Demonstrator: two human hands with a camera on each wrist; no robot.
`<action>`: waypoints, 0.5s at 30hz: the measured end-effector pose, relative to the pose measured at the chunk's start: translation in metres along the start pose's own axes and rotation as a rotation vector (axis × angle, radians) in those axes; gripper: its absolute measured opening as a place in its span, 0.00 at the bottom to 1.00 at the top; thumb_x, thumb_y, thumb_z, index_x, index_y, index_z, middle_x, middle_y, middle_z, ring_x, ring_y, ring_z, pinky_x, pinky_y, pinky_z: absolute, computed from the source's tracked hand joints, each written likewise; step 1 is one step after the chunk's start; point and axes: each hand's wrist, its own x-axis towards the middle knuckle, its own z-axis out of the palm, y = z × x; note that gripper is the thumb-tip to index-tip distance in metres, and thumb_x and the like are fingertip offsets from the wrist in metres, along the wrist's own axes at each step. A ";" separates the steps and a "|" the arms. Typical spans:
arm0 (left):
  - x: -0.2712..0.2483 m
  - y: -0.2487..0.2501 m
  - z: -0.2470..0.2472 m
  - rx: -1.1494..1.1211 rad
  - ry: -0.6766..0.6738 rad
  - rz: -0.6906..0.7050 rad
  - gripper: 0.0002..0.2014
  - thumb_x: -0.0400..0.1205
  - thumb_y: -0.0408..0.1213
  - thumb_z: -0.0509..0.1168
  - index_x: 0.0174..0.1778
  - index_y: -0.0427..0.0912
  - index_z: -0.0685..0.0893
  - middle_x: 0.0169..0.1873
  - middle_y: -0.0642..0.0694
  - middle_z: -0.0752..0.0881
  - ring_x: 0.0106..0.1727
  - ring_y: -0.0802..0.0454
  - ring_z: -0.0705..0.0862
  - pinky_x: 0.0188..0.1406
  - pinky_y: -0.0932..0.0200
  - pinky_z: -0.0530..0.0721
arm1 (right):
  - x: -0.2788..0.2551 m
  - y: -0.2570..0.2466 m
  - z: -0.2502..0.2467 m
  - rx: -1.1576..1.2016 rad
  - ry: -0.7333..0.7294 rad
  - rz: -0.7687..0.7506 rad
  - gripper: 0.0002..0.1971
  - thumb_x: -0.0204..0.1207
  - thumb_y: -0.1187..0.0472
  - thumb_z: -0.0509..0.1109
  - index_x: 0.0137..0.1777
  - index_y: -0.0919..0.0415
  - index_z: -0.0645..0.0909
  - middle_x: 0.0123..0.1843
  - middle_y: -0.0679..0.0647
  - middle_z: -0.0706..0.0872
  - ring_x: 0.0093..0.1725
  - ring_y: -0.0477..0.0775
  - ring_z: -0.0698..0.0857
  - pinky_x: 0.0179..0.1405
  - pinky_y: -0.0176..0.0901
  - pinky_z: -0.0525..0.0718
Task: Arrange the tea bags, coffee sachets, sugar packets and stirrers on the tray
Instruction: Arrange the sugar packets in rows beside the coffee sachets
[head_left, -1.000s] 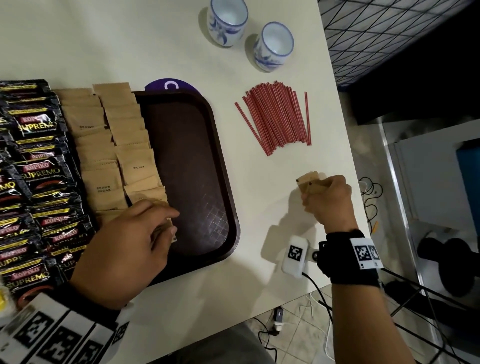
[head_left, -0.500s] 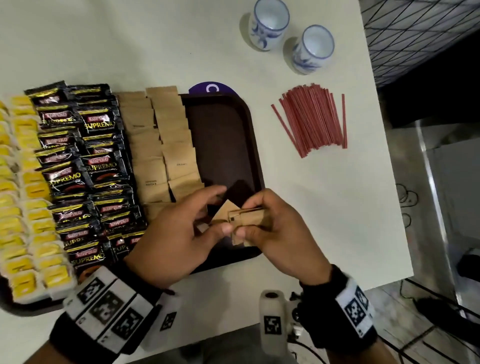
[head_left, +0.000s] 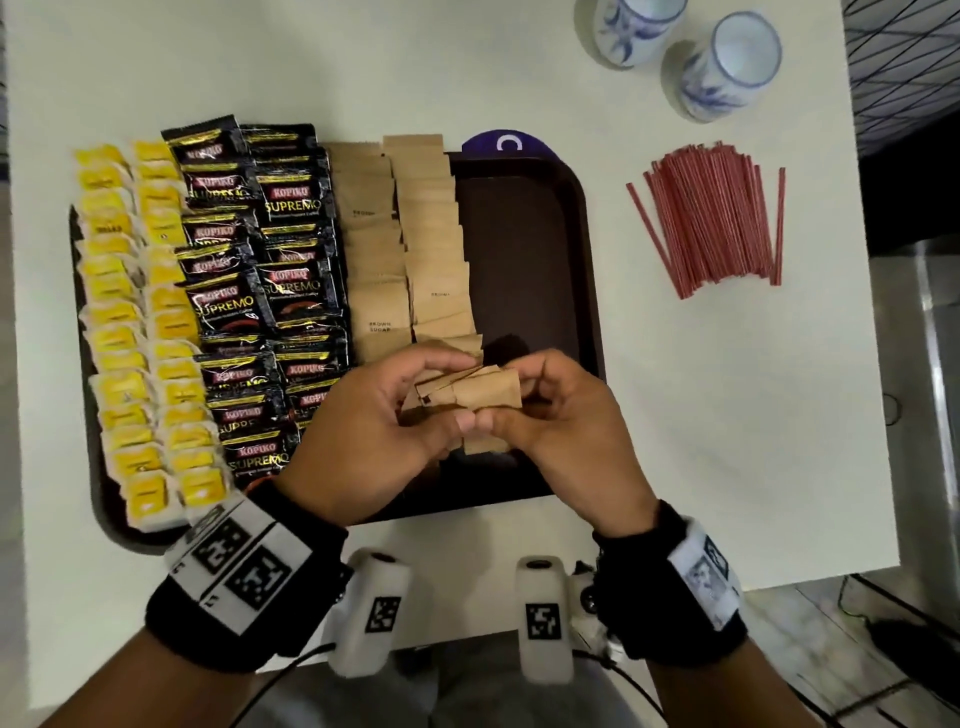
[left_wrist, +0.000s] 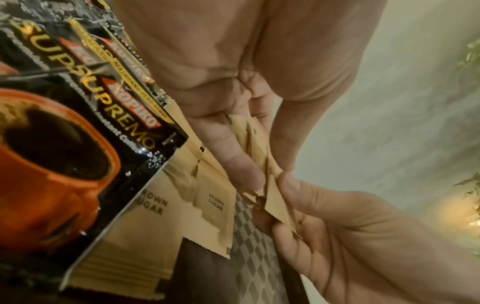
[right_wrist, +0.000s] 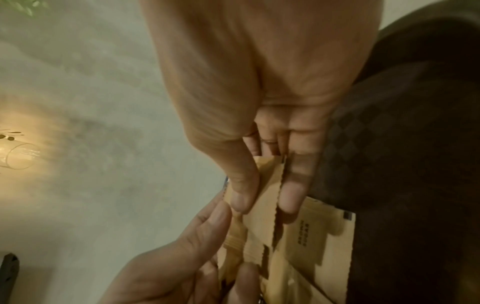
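Pinching thin brown paper sugar packets (head_left: 470, 395) between both hands' fingers (head_left: 436, 364) over dark brown plastic tray (head_left: 589, 291); thin red stirrers (head_left: 717, 218) still off-tray.

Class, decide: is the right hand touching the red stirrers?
Apart. The head view shows the right hand over the tray, bare table between it and the red stirrers.

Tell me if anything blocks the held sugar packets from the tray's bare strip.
Nothing visible does. Both hands, left hand and right hand, hold the tan paper sugar packets above the dark brown plastic tray.
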 end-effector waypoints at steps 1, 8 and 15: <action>-0.001 0.001 -0.001 -0.020 -0.001 -0.002 0.19 0.76 0.31 0.75 0.61 0.51 0.86 0.55 0.56 0.89 0.52 0.55 0.89 0.46 0.51 0.91 | 0.000 -0.002 0.002 0.016 -0.015 0.003 0.13 0.71 0.67 0.83 0.51 0.57 0.85 0.44 0.50 0.90 0.46 0.54 0.91 0.39 0.53 0.93; 0.003 0.001 -0.009 -0.086 0.135 -0.093 0.17 0.77 0.29 0.73 0.57 0.54 0.87 0.49 0.52 0.91 0.38 0.49 0.91 0.31 0.48 0.90 | 0.002 -0.005 0.004 0.237 -0.066 0.024 0.14 0.81 0.76 0.69 0.62 0.64 0.85 0.55 0.64 0.90 0.51 0.57 0.92 0.41 0.44 0.92; 0.007 0.002 -0.013 -0.106 0.159 -0.102 0.16 0.78 0.28 0.73 0.57 0.52 0.87 0.52 0.52 0.90 0.40 0.49 0.91 0.31 0.45 0.91 | 0.004 -0.003 0.006 0.281 -0.075 0.030 0.14 0.79 0.79 0.69 0.60 0.65 0.86 0.55 0.64 0.91 0.53 0.58 0.93 0.47 0.43 0.91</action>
